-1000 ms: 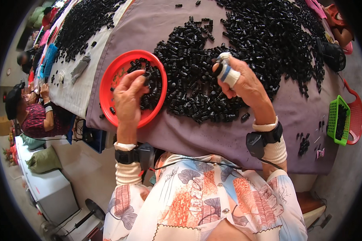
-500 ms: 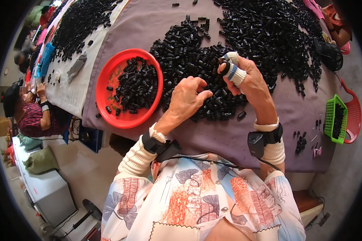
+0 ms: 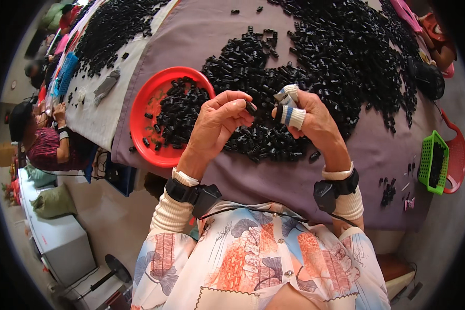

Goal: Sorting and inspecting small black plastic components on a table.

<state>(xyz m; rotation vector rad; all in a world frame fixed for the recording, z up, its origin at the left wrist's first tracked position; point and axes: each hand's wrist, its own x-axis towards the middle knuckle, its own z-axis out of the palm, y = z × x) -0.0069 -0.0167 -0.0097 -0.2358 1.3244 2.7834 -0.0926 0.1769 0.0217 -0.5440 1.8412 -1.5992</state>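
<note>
My left hand [image 3: 216, 121] pinches a small black plastic part [image 3: 250, 108] between thumb and fingertips. Just right of it, my right hand [image 3: 318, 121] is closed, with white and blue cloth wraps [image 3: 293, 116] around its fingers. Something small and dark shows at its fingertips, too little of it to name. Both hands hover over the near part of a big pile of black plastic parts [image 3: 266, 139]. Left of my left hand, a round red basin [image 3: 138, 108] holds many similar parts.
A purple cloth [image 3: 263, 178] covers the table. At the right stand a green basket [image 3: 425, 160] and a red basket [image 3: 457, 150], near a few loose parts [image 3: 387, 191]. Another person [image 3: 46, 139] works at the left table, by a blue basket [image 3: 65, 72]. A person sits far right.
My left hand has drawn back from the pile and turned palm up, now showing a black part in its pinch. My right hand has lowered slightly. The whole view has shifted a little.
</note>
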